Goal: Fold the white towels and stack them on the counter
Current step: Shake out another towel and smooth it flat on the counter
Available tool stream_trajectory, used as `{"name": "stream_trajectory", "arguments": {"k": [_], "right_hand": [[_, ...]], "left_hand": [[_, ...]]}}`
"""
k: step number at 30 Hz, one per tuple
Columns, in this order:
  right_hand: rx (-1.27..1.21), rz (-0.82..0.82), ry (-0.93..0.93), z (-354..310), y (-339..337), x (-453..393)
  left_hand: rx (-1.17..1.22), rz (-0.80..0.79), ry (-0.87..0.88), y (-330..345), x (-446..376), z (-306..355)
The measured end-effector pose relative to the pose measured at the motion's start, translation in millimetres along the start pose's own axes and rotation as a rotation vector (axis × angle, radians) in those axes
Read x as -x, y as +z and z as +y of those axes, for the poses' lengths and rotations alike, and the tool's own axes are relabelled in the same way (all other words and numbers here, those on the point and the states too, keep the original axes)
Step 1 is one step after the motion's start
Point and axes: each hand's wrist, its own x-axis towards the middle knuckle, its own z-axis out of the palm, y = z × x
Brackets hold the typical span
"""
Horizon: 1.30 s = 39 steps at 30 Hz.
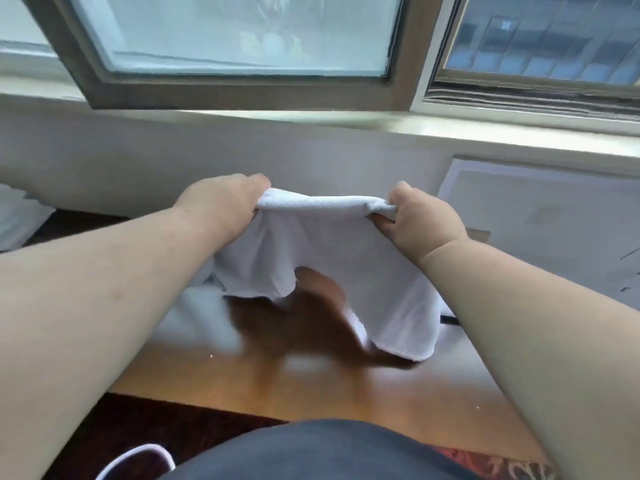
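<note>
A: What is taking up most of the view?

B: The window (pixel 242 36) is running across the far side with a pale wall under it, and the wooden desk (pixel 311 386) is lying near the person, glossy enough to be reflecting the light.

A: And the towel?

B: One white towel (pixel 325 251) is hanging in the air over the middle of the desk. Its top edge is being stretched between the two hands, and its lower edge is drooping unevenly, longer on the right, where it looks to be reaching the desk top or almost so.

A: How are the hands holding it?

B: The left hand (pixel 221 206) is gripping the left top corner with its fingers curled round the cloth, and the right hand (pixel 420 221) is pinching the right top corner, fingers closed narrowly on it.

A: How would you expect it to handle?

B: It is sagging and rippling, so I am judging it light, thin and very soft, with no stiffness of its own. Holding it at the corners seems best, keeping the edge taut so the fold lands square.

A: Anything else white nearby?

B: More white cloth (pixel 17 216) is lying at the far left, too cut off to say what it is.
</note>
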Motion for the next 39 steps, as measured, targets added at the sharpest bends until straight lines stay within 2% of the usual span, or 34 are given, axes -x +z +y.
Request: {"name": "stream_trajectory", "arguments": {"k": [5,14,21,28,35,39], "right_hand": [[-0.029,-0.016,-0.198,-63,7,-11],[-0.010,-0.068,-0.356,-178,31,5],[-0.011,-0.076,-0.311,-292,79,10],[-0.041,-0.085,-0.205,-393,137,20],[0.009,-0.194,-0.209,-449,184,-1],[-0.001,-0.268,-0.199,-461,216,-29]], "left_hand": [[-0.119,-0.005,-0.129,-21,62,-55],[-0.261,-0.036,-0.249,-35,164,-135],[-0.288,-0.037,-0.263,-25,227,-233],[-0.332,-0.083,-0.161,-2,249,-351],[-0.380,-0.145,-0.075,42,248,-433],[-0.355,-0.184,-0.133,66,229,-456]]}}
